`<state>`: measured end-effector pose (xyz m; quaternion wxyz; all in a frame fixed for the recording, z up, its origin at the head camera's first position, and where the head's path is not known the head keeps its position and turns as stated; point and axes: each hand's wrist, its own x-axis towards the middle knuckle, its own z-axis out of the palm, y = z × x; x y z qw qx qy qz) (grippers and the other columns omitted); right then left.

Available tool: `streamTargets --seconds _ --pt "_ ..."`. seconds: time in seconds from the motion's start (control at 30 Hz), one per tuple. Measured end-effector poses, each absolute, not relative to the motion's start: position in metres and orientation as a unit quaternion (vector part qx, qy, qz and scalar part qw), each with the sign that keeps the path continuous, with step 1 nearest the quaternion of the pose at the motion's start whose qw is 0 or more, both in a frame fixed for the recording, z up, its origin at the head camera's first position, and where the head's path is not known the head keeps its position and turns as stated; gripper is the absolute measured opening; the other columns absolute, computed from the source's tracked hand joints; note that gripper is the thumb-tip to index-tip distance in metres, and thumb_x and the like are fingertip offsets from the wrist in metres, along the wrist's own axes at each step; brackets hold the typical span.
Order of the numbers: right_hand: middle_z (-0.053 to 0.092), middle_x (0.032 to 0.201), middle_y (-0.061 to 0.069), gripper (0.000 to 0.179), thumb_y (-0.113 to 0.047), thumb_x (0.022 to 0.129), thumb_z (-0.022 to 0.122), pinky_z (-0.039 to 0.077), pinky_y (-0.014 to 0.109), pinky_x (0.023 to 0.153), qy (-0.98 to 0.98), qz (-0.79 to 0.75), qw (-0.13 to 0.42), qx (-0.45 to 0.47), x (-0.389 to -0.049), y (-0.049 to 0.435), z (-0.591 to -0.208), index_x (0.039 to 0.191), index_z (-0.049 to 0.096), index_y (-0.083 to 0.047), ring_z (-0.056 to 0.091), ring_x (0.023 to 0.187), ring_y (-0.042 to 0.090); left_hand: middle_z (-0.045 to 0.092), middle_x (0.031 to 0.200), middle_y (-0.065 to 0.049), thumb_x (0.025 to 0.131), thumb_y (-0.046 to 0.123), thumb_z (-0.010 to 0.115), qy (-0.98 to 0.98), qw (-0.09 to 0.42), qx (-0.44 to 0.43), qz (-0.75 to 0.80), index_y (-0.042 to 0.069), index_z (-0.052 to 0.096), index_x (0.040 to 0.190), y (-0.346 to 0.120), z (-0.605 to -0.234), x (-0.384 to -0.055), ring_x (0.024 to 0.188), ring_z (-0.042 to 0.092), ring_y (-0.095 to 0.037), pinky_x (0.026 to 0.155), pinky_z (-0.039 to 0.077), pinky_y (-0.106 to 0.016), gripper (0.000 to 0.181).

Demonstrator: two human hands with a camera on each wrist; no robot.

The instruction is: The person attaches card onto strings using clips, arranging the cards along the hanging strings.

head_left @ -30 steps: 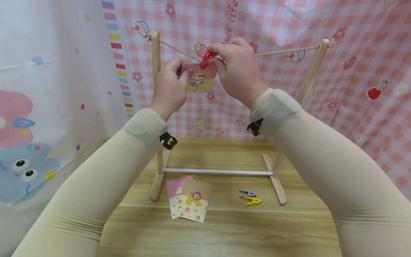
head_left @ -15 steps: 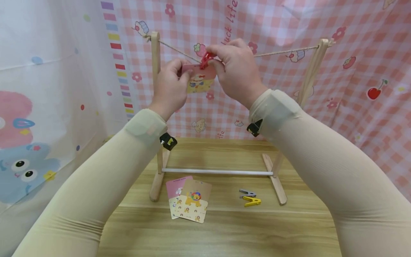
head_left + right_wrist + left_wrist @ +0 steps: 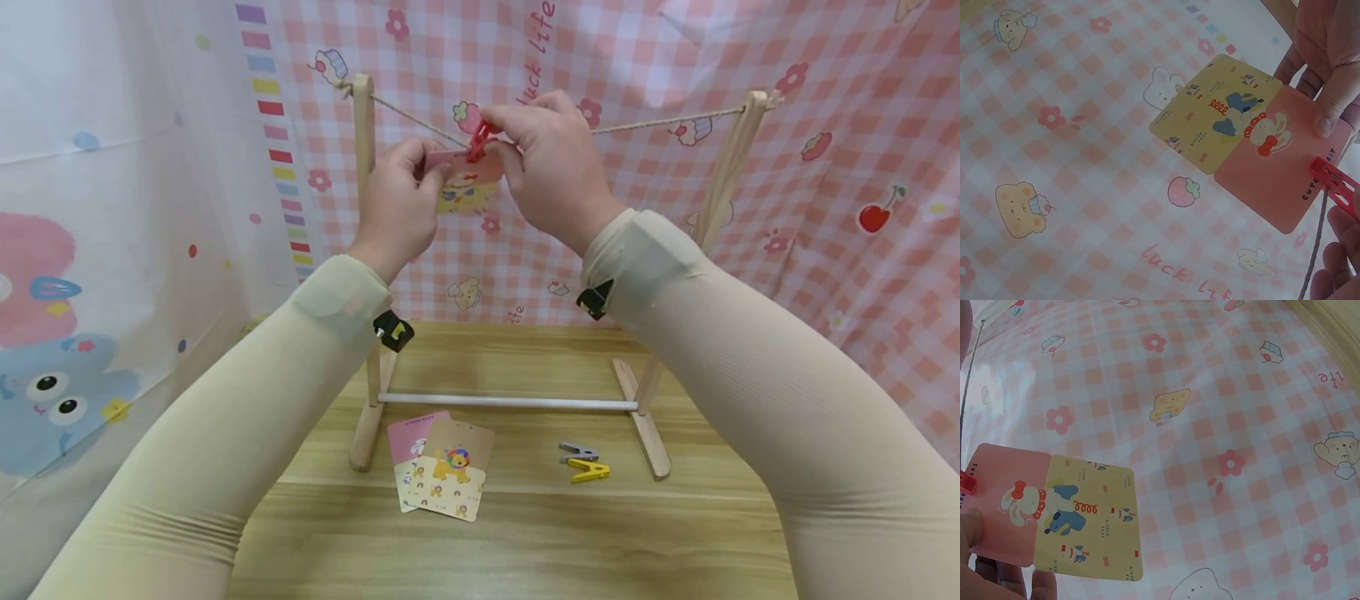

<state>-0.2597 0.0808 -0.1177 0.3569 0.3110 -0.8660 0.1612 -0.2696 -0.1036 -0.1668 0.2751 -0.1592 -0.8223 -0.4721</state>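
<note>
A pink and yellow card with a white rabbit (image 3: 1241,137) hangs at the rope (image 3: 420,119) between two wooden posts. My left hand (image 3: 397,196) pinches its left edge, thumb in front and fingers behind. At the card's top edge sits a red clothespin (image 3: 480,142), its jaws over the card beside the rope. My right hand (image 3: 555,162) pinches the clothespin's handles between thumb and forefinger. In the left wrist view the card (image 3: 1060,512) shows its whole printed front, with the left thumb (image 3: 971,528) on the pink part.
Two more cards (image 3: 450,479), one with a lion, overlap on the wooden table (image 3: 525,542). A grey clothespin (image 3: 577,452) and a yellow clothespin (image 3: 588,471) lie to their right. A white rod (image 3: 510,402) joins the stand's feet; a checked cloth (image 3: 637,50) hangs behind.
The card's lower part tilts back slightly and shows shorter in the head view. Both hands keep nearly the same place and grip.
</note>
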Motion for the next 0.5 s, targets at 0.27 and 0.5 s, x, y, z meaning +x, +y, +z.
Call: streamTargets --seconds 0.27,0.5 --pt "0.068 0.143 0.006 0.036 -0.020 0.108 0.061 0.036 0.034 0.118 -0.861 0.156 0.363 0.321 -0.2617 0.0811 -0.1188 0.142 0.065 -0.009 0.063 0.129 0.022 0.067 0.115 -0.004 0.111 0.025 0.055 -0.823 0.281 -0.160 -0.467 0.008 0.066 0.120 -0.1039 -0.1669 -0.2702 0.102 0.061 -0.010 0.095 0.055 -0.023 0.022" --pt "0.068 0.143 0.009 0.039 -0.019 0.108 0.060 0.035 0.037 0.120 -0.861 0.161 0.362 0.318 -0.2616 0.0816 -0.1198 0.145 0.062 -0.007 0.058 0.132 0.027 0.065 0.114 -0.004 0.111 0.025 0.055 -0.821 0.286 -0.164 -0.467 0.007 0.065 0.119 -0.1043 -0.1675 -0.2711 0.102 0.060 -0.011 0.095 0.055 -0.024 0.022"
